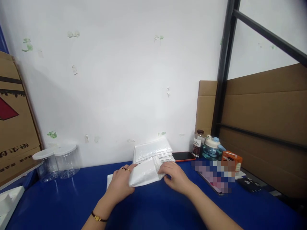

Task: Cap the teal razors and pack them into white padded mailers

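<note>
A white padded mailer bag (144, 172) is held between my two hands, just above the blue table. My left hand (122, 181), with rings on its fingers, grips the bag's left end. At the right end, the fingers of my right hand (174, 175) are closed on the bag's edge, where the material looks folded. Right behind it lies a stack of similar white mailer bags (152, 150) against the wall. The corner of another white piece (109, 180) shows on the table beside my left hand, mostly hidden by it.
Two clear jars with white lids (68, 163) stand at the left. A phone (184, 156) lies behind my right hand. Further right are a brown-capped bottle (198, 143), a blue water bottle (212, 149), an orange box (232, 161) and a black item (249, 184). Cardboard (263, 121) lines the right side.
</note>
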The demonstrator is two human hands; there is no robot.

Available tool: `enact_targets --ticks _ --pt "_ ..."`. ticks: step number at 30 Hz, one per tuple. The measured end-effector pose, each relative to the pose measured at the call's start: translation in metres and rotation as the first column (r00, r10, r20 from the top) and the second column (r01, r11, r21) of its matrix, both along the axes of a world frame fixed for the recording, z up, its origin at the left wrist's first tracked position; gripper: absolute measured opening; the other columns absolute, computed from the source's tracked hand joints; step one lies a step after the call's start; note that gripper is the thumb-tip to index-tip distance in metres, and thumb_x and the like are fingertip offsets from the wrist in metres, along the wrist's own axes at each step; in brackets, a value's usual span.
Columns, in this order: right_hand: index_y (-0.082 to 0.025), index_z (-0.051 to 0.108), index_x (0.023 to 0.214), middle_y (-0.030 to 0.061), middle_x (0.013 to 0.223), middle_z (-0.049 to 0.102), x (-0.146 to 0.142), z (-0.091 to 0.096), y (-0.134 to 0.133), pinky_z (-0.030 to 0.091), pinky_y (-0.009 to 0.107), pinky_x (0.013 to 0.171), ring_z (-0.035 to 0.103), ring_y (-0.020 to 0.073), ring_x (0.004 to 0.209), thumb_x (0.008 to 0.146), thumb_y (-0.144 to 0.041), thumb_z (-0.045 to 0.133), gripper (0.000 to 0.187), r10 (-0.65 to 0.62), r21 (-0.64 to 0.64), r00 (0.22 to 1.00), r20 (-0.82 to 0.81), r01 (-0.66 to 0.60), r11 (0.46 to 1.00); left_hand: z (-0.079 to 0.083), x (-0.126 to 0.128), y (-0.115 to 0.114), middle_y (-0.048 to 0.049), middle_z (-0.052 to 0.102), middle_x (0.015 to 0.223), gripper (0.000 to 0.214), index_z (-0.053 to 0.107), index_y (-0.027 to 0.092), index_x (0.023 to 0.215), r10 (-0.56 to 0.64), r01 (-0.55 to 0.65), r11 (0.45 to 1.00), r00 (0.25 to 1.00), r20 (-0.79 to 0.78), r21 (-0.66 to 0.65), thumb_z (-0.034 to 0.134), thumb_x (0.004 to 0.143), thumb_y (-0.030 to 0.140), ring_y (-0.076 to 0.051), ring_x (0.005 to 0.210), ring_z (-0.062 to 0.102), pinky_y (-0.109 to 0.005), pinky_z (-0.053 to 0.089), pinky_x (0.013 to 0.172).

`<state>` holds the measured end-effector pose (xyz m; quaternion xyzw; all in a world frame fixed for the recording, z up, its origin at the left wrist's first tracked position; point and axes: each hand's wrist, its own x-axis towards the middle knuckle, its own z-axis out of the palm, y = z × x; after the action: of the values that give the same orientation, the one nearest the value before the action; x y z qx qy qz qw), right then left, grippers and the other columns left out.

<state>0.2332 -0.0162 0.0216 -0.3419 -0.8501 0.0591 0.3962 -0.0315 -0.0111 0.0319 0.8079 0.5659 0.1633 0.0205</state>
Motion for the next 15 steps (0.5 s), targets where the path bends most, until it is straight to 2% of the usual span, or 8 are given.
enact_targets --ticks 2,4,6,7,9,10,12,15 --pt "-0.022 0.066 0.088 0.0057 0.091 0.066 -0.002 -0.004 0.005 0.042 0.036 0.081 0.057 0.0224 0.089 0.070 -0.011 0.049 0.028 -0.069 -0.211 0.973 -0.219 0.022 0.977 0.011 -0.002 -0.002 -0.0084 0.055 0.113 0.074 0.040 0.028 0.132 0.060 -0.050 0.994 0.993 -0.105 0.097 0.053 0.060 0.013 -0.026 0.108 0.048 -0.036 0.030 0.090" --pt "-0.021 0.064 0.088 0.0067 0.094 0.066 -0.008 -0.011 0.010 0.045 0.034 0.076 0.059 0.0225 0.089 0.075 -0.023 0.051 0.018 -0.220 -0.449 0.828 -0.516 -0.043 0.892 0.025 0.002 -0.006 -0.0080 0.055 0.111 0.074 0.040 0.030 0.132 0.079 -0.048 0.986 0.978 -0.195 0.159 0.052 0.061 0.010 -0.025 0.107 0.047 -0.039 0.027 0.091" --pt "-0.021 0.059 0.094 0.0078 0.098 0.064 -0.016 -0.020 0.016 0.048 0.033 0.070 0.061 0.0221 0.087 0.082 -0.040 0.046 0.026 -0.386 -0.617 0.574 -0.722 -0.281 0.735 0.040 0.013 -0.010 -0.0085 0.055 0.111 0.076 0.042 0.030 0.131 0.065 -0.006 0.978 0.958 -0.279 0.207 0.052 0.059 0.005 -0.026 0.106 0.046 -0.040 0.025 0.091" --pt "-0.021 0.057 0.095 0.0086 0.097 0.063 -0.020 -0.025 0.019 0.048 0.034 0.067 0.062 0.0221 0.083 0.084 -0.047 0.041 0.033 -0.464 -0.657 0.476 -0.747 -0.420 0.626 0.048 0.021 -0.012 -0.0091 0.056 0.111 0.074 0.044 0.029 0.129 0.050 0.025 0.973 0.947 -0.316 0.229 0.051 0.060 0.003 -0.026 0.106 0.046 -0.040 0.024 0.091" --pt "-0.020 0.054 0.097 0.0101 0.092 0.064 -0.026 -0.032 0.023 0.049 0.036 0.061 0.063 0.0225 0.076 0.085 -0.055 0.032 0.043 -0.580 -0.664 0.382 -0.719 -0.624 0.412 0.063 0.040 -0.015 -0.0112 0.057 0.108 0.061 0.052 0.025 0.121 0.003 0.105 0.960 0.924 -0.383 0.261 0.048 0.065 0.001 -0.027 0.103 0.046 -0.041 0.025 0.089" --pt "-0.019 0.054 0.098 0.0104 0.089 0.064 -0.028 -0.034 0.024 0.049 0.036 0.059 0.064 0.0229 0.073 0.085 -0.055 0.030 0.045 -0.609 -0.647 0.368 -0.703 -0.687 0.332 0.071 0.050 -0.016 -0.0126 0.058 0.106 0.052 0.056 0.022 0.116 -0.025 0.146 0.953 0.912 -0.410 0.265 0.045 0.069 0.002 -0.027 0.102 0.047 -0.041 0.026 0.088" --pt "-0.020 0.055 0.100 0.0094 0.085 0.065 -0.031 -0.038 0.025 0.049 0.036 0.057 0.064 0.0228 0.070 0.085 -0.055 0.030 0.046 -0.625 -0.587 0.334 -0.706 -0.769 0.253 0.085 0.068 -0.018 -0.0143 0.059 0.103 0.039 0.060 0.019 0.106 -0.084 0.216 0.943 0.892 -0.444 0.254 0.041 0.075 0.004 -0.027 0.100 0.047 -0.040 0.027 0.086" --pt "-0.020 0.055 0.100 0.0075 0.082 0.065 -0.034 -0.040 0.025 0.049 0.033 0.055 0.064 0.0210 0.067 0.084 -0.054 0.036 0.042 -0.645 -0.506 0.265 -0.717 -0.834 0.220 0.105 0.086 -0.021 -0.0144 0.060 0.098 0.033 0.062 0.018 0.101 -0.122 0.260 0.934 0.876 -0.467 0.244 0.042 0.076 0.007 -0.027 0.099 0.047 -0.040 0.028 0.087"
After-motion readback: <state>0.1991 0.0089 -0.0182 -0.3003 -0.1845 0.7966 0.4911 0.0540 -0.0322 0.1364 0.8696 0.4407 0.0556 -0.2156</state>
